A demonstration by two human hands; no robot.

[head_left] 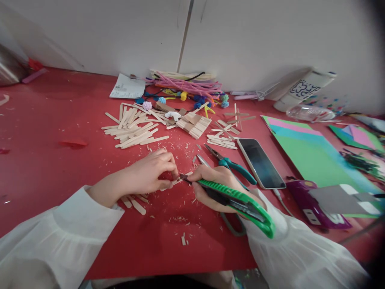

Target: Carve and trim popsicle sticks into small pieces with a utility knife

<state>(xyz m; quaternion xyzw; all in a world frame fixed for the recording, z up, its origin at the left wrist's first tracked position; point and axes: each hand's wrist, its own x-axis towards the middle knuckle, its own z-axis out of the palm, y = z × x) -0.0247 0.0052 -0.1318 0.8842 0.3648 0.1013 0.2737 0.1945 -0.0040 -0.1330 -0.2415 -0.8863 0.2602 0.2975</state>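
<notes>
My left hand pinches a thin wooden craft stick and holds it down on the red table. My right hand is closed round a green utility knife, whose blade tip meets the stick right by my left fingertips. Several more sticks lie under my left wrist. Wood shavings are scattered about both hands.
A heap of craft sticks and a stacked bundle lie beyond my hands. Teal-handled pliers and a phone sit to the right. Coloured paper sheets, pink pipe cleaners and a white cup lie farther back.
</notes>
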